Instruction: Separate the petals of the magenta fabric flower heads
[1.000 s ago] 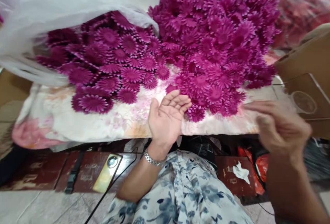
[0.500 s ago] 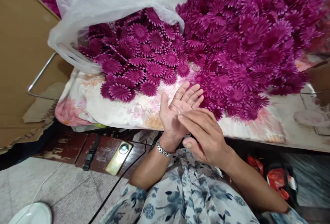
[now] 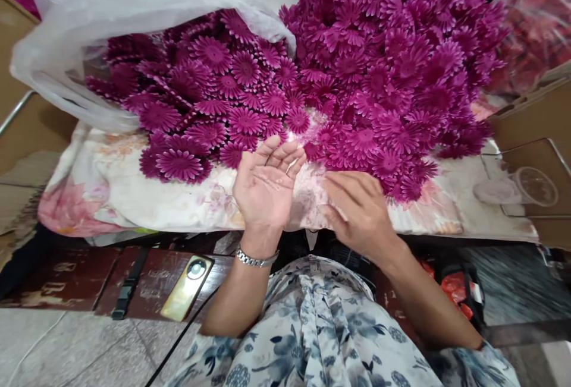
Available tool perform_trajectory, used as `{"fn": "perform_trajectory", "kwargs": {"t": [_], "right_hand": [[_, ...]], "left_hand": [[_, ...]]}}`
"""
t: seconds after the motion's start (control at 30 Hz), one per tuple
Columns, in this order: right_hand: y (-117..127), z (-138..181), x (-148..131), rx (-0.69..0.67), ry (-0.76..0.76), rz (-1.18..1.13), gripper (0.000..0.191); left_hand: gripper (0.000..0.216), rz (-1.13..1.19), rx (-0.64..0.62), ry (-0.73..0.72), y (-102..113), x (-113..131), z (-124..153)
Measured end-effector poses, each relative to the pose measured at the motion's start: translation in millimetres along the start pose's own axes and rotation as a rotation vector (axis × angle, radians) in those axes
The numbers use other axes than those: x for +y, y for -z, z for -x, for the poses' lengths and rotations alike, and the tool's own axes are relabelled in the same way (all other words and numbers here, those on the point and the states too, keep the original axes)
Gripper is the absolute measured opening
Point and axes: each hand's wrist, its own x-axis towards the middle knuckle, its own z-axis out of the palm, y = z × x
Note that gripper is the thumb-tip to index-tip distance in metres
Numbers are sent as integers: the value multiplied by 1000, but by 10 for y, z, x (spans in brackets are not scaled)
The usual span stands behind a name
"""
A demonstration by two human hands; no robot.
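Note:
My left hand (image 3: pixel 266 188) is palm up above the flowered cloth (image 3: pixel 214 205), its fingers loosely stretched and nothing in the palm. My right hand (image 3: pixel 359 211) hovers to its right, back upward, with thumb and fingers apart; no item shows in it, though its palm is hidden. Just beyond my left fingertips lie magenta artificial flower heads (image 3: pixel 243 119), spilling from a white plastic bag (image 3: pixel 134 6). A larger heap of loose magenta petal pieces (image 3: pixel 379 78) rises behind my right hand.
Cardboard boxes (image 3: pixel 535 119) flank the cloth, the right one with a wire handle and a clear round lid (image 3: pixel 535 186) near it. Lower left, a gold phone (image 3: pixel 187 289) and a black buckle strap (image 3: pixel 129 286) rest on a dark red wooden bench (image 3: pixel 57 280).
My hands have come apart: the right was over the left palm and now stands clear to its right. My left palm has turned more upward. The camera view has shifted right.

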Motion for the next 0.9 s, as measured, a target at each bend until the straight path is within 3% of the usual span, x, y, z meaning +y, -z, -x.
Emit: {"fn": "perform_trajectory", "kwargs": {"t": [0.1, 0.23, 0.37, 0.5, 0.6, 0.7, 0.8, 0.9], "right_hand": [[83, 121, 199, -34, -129, 187, 35], [32, 235, 302, -112, -154, 329, 25], [9, 267, 309, -34, -143, 300, 9], [157, 246, 253, 79, -131, 191, 6], [215, 203, 153, 210, -86, 158, 15], [113, 171, 41, 276, 20, 102, 22], [-48, 152, -48, 195, 143, 47, 18], [-105, 133, -99, 20, 179, -46, 20]], "left_hand": [[23, -73, 57, 46, 35, -67, 29], [20, -122, 41, 92, 53, -178, 84], [17, -123, -5, 88, 35, -231, 149], [14, -183, 4, 132, -11, -258, 255], [15, -214, 23, 247, -88, -278, 345], [24, -132, 27, 442, -177, -292, 392], [32, -25, 25, 486, -219, -309, 375], [34, -32, 99, 353, -200, -321, 321]]}}
